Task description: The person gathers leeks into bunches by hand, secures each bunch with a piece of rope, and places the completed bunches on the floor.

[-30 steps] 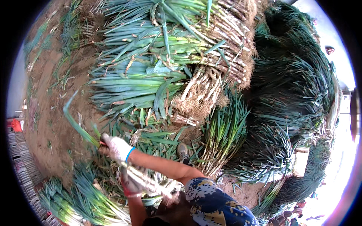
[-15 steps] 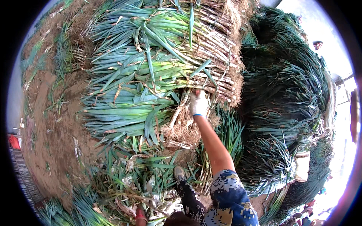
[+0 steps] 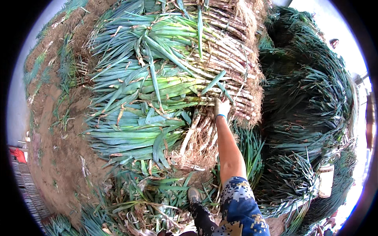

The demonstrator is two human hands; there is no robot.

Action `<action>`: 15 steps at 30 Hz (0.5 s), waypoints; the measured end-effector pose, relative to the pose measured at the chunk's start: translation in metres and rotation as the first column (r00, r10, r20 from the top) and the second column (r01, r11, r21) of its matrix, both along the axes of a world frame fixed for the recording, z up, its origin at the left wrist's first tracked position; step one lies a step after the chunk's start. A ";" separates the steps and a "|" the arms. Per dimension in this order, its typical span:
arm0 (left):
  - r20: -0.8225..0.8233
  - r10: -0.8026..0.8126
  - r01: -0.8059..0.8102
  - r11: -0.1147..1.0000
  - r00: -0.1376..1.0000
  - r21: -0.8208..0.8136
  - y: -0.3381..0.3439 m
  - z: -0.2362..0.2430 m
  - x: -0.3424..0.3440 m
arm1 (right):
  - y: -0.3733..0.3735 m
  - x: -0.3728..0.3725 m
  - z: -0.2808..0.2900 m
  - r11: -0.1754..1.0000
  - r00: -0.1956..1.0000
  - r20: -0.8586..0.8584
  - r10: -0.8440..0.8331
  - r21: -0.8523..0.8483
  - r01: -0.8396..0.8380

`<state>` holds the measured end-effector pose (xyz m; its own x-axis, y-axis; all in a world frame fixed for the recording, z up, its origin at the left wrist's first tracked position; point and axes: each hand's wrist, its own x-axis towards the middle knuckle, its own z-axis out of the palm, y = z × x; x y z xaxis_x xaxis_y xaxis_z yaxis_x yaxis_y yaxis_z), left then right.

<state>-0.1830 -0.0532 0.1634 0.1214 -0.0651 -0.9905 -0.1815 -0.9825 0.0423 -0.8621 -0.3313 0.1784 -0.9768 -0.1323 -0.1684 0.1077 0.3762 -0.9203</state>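
Though many, leeks (image 3: 173, 83) against right hand (image 3: 222, 107)

- Brown soil floor (image 3: 65, 153), uneven and marked, fills much of the left side.
- Pale grey surface (image 3: 19, 110) along the left rim; wall or paving, cannot tell.
- Dark ribbed stack (image 3: 29, 192) at lower left, bending with the lens.
- Red object (image 3: 18, 155) at its upper end, kind unclear.
- Strong white light at the right rim, washing out detail there.

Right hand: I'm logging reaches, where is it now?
In the head view, right of centre, the right hand is at the lower leek stalks, above tangled roots.
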 end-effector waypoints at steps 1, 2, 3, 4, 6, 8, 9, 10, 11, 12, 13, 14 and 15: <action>-0.007 -0.008 0.008 1.000 1.000 0.006 -0.004 -0.001 -0.005 | 0.007 -0.014 -0.010 0.971 0.999 -0.006 0.035 -0.235 -0.035; -0.014 -0.016 0.016 1.000 1.000 0.006 -0.009 -0.002 -0.007 | 0.016 -0.029 -0.020 0.886 0.997 -0.007 0.075 -0.458 -0.070; -0.002 0.006 -0.006 1.000 1.000 0.000 -0.009 0.000 -0.005 | 0.009 -0.023 -0.014 0.906 0.984 -0.029 0.179 -0.384 -0.176; 0.006 0.026 -0.026 1.000 1.000 -0.004 -0.006 0.000 -0.003 | 0.004 -0.017 -0.006 0.909 0.958 -0.043 0.284 -0.307 -0.283; 0.011 0.038 -0.038 0.999 0.999 -0.005 -0.002 0.003 -0.002 | -0.001 -0.014 0.007 0.913 0.929 -0.126 0.347 -0.181 -0.365; -0.010 0.017 -0.017 1.000 1.000 0.001 -0.004 0.001 -0.001 | 0.006 -0.043 -0.030 0.958 0.898 -0.361 0.253 -0.033 -0.284; -0.010 0.026 -0.026 1.000 1.000 -0.008 -0.004 0.004 0.001 | 0.003 -0.042 -0.033 0.944 0.883 -0.397 0.251 -0.101 -0.313; -0.013 0.032 -0.032 0.999 0.999 -0.015 -0.003 0.004 0.003 | 0.003 -0.048 -0.032 0.964 0.960 -0.092 0.266 0.041 -0.263; -0.026 0.021 -0.022 1.000 0.999 -0.016 -0.004 0.004 0.004 | 0.013 -0.060 -0.038 0.967 0.965 -0.077 0.252 -0.016 -0.254; -0.048 0.009 -0.010 1.000 0.999 -0.013 -0.004 0.003 0.005 | 0.022 -0.072 -0.041 0.968 0.969 -0.071 0.238 -0.065 -0.243; -0.060 0.007 -0.008 1.000 0.998 -0.014 -0.004 0.001 0.005 | 0.029 -0.075 -0.038 0.957 0.967 -0.059 0.250 -0.137 -0.255; -0.032 0.060 -0.061 0.998 0.998 -0.035 0.005 0.008 0.017 | 0.009 -0.026 -0.010 0.905 0.949 0.014 0.314 -0.307 -0.295; -0.033 0.075 -0.077 0.996 0.997 -0.037 0.009 0.010 0.022 | 0.013 -0.004 0.005 0.903 0.942 0.086 0.324 -0.325 -0.281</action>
<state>-0.1614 -0.0446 0.1731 0.0958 -0.0949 -0.9909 -0.1043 -0.9909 0.0848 -0.8660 -0.3185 0.1836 -0.8521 -0.4837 -0.1997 0.1642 0.1154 -0.9797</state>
